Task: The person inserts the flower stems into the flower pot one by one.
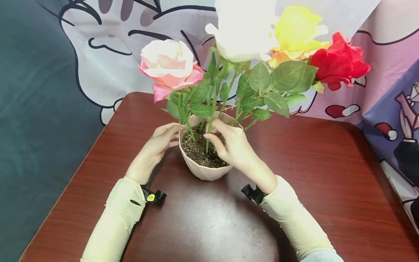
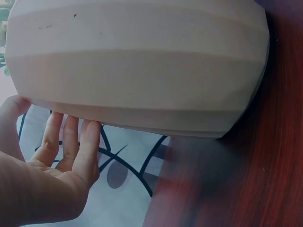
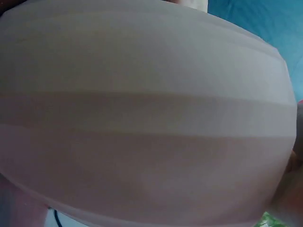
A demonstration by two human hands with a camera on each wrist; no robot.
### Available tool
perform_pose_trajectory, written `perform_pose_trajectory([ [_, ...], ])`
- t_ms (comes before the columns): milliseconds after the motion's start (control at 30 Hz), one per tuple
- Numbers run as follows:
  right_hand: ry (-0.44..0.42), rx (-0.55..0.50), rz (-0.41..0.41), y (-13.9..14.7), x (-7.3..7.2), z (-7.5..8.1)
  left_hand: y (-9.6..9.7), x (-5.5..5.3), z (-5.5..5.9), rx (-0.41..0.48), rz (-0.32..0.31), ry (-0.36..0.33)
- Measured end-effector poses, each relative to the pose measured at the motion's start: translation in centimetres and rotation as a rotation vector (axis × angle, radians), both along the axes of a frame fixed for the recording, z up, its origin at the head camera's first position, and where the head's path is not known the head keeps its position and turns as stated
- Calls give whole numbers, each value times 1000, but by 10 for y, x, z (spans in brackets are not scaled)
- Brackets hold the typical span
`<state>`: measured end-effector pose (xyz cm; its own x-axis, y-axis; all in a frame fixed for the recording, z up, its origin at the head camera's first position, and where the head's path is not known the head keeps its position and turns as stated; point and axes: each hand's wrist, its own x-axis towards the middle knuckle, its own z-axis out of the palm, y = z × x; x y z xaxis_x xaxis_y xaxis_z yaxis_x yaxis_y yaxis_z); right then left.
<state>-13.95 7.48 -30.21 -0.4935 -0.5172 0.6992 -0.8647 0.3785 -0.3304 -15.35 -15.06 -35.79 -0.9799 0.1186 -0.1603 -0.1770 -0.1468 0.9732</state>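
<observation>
A pale faceted flower pot (image 1: pixel 204 173) filled with dark soil (image 1: pixel 196 149) stands on the table. My right hand (image 1: pixel 234 143) reaches over its rim and pinches a green flower stem (image 1: pixel 207 145) between thumb and fingers, its lower end in the soil. This stem runs up among the leaves toward a large white rose (image 1: pixel 245 29). On the pot's other side my left hand (image 1: pixel 155 147) touches the outer wall with extended fingers (image 2: pixel 87 146), the thumb by the rim. In the right wrist view the pot's wall (image 3: pixel 147 118) hides most of the right hand.
A pink rose (image 1: pixel 171 67) leans left out of the pot, while a yellow rose (image 1: pixel 296 32) and a red rose (image 1: pixel 340 63) spread right. Green leaves (image 1: pixel 278 83) crowd above the rim. The brown table (image 1: pixel 311 156) meets a cartoon-printed cloth (image 1: pixel 98 72) behind.
</observation>
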Motion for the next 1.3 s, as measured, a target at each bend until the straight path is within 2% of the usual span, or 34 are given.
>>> perform_pose_trajectory([
  [300,-19,64,13,-2,-10,-8,-2,-5,-3,-18,30,-8],
  [467,-102,88,-20,2,-13,-15,0,-6,-11,-61,43,-24],
  [633,-166,76,-46,9,-11,-19,5,-8,-17,-50,40,-26],
  [800,-136,33,-65,15,-8,-22,11,-8,-18,-38,53,-16],
  [967,-115,25,-88,25,-2,-29,13,-11,-20,-67,127,-44],
  [1100,-54,25,-66,34,2,-36,8,-10,-24,-144,161,-54],
  [1167,1,8,-48,39,4,-39,5,-9,-26,-201,155,-20],
  [1233,62,-24,-41,45,5,-43,2,-6,-28,-300,152,55],
  [1300,123,-69,-38,52,6,-46,-1,-3,-30,-457,167,172],
])
